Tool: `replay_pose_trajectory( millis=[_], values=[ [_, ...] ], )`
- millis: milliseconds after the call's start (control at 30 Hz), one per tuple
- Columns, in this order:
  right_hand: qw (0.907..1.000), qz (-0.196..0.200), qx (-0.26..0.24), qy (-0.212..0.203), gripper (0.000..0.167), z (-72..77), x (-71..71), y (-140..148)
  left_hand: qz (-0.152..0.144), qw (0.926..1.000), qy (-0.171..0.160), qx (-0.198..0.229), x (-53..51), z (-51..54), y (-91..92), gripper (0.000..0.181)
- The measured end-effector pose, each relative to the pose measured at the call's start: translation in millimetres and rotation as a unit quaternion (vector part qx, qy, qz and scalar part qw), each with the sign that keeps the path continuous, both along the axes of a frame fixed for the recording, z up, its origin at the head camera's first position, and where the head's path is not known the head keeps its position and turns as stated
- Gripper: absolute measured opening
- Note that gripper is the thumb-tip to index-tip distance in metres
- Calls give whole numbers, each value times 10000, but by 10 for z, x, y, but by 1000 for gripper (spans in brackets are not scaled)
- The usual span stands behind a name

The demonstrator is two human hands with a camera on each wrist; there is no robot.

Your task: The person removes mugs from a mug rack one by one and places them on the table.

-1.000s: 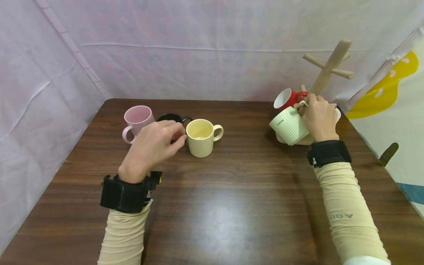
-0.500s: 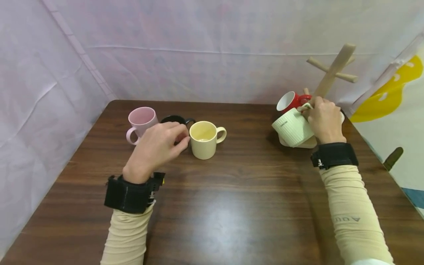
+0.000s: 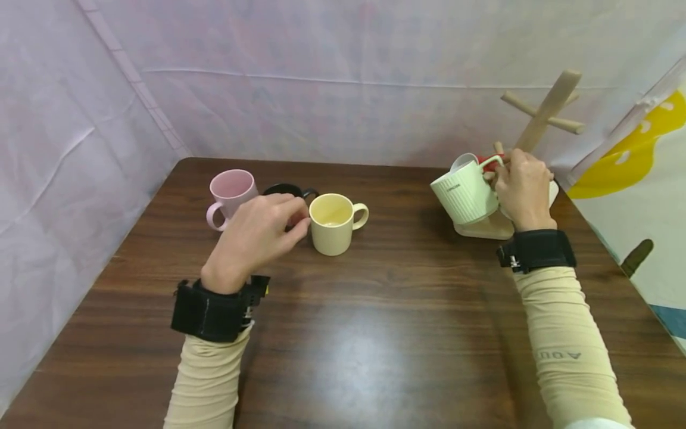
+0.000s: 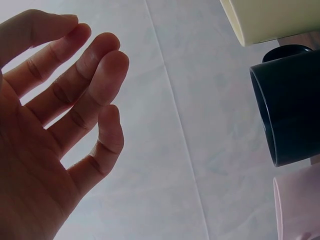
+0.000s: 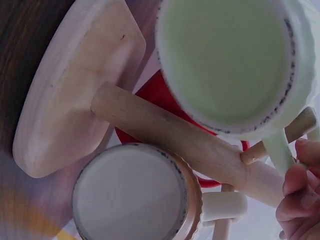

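Observation:
My right hand [image 3: 522,189] pinches the handle of a light green ribbed mug [image 3: 465,193], which hangs tilted beside the wooden mug tree [image 3: 548,113]. In the right wrist view a peg [image 5: 301,124] crosses at the green mug's handle [image 5: 278,151]; whether it runs through the loop I cannot tell. A red mug [image 3: 488,161], mostly covered, is behind the green one. My left hand [image 3: 257,235], fingers loosely bent and holding nothing, hovers in front of a black mug [image 3: 284,189] and close by a pale yellow mug [image 3: 330,229].
A pink mug [image 3: 234,190] stands left of the black one on the brown table [image 3: 375,333]. Another mug with a whitish base [image 5: 131,195] hangs on the tree in the right wrist view. The tree's base [image 3: 485,229] sits near the table's right edge. A pale curtain [image 3: 332,83] closes the back.
The green mug has risen slightly, shifted left and become more upright, now hiding more of the red mug. My right hand keeps its handle. My left hand stays beside the yellow mug.

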State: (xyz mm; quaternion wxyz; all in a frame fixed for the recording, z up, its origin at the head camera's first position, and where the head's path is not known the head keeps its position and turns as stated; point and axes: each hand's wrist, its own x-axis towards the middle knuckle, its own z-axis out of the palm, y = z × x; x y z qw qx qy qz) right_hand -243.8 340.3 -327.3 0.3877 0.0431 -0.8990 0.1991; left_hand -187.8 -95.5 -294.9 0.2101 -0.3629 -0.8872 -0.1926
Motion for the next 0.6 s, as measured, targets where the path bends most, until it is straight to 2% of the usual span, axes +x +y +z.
replay_pose_trajectory(
  millis=[167, 433, 600],
  values=[
    [10000, 33, -84, 34, 12, -22, 6, -2, -33, 10000, 41, 26, -6, 10, 23, 8],
    [9991, 130, -147, 367, 9, -63, 30, -9, -50, 10000, 62, 41, -7, 16, 51, 8],
    [9989, 46, -265, 393, 13, -94, 70, -26, -71, 9999, 79, 56, -10, 23, 55, 8]
  ],
)
